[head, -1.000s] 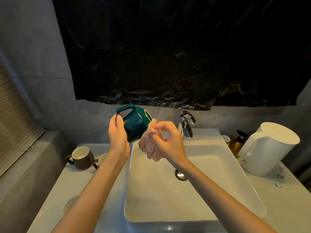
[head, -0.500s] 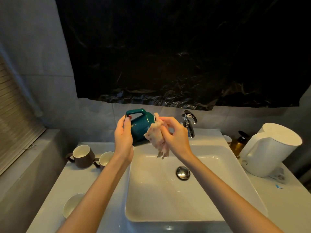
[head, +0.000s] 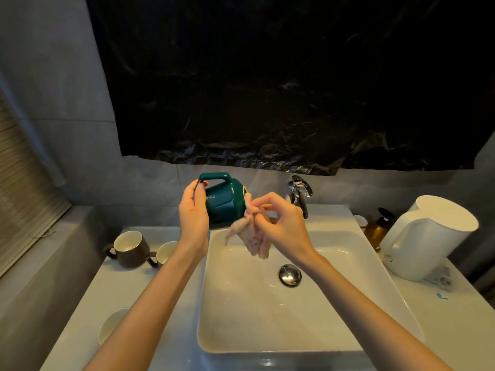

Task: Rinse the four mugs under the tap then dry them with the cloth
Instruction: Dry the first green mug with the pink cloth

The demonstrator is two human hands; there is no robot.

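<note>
1. Centrally, the left hand (head: 193,210) grips the base end of a dark green glazed ceramic mug (head: 223,203), with one fingertip at the near end of its handle.
2. The green mug is held in the air on its side above the back left corner of the basin, handle uppermost and mouth turned to the right; pale lettering shows on its wall.
3. The right hand (head: 281,223), fingers curled, pinches a crumpled pale pink cloth (head: 253,236) whose upper part touches the mug's rim while the rest hangs loose over the basin.
4. Below both hands lies a white rectangular ceramic basin (head: 241,303) with a domed chrome drain stopper (head: 290,274) near its middle.
5. A chrome lever tap (head: 298,194) stands at the basin's back edge, just behind the right hand.
6. On the pale grey surface (head: 455,317) to the left stands an upright brown mug with a white interior (head: 131,250); just beside it is a second brown mug (head: 164,253), partly hidden by the left forearm.
7. Nearer the camera on the same side, a white round cup (head: 112,326) shows its rim from under the forearm.
8. To the right stand a small white pot (head: 360,220), an amber pump bottle (head: 377,228) and a large white plastic kettle (head: 428,236).
9. A black plastic sheet (head: 294,89) covers the wall above; slatted blinds (head: 24,196) fill the left edge.
</note>
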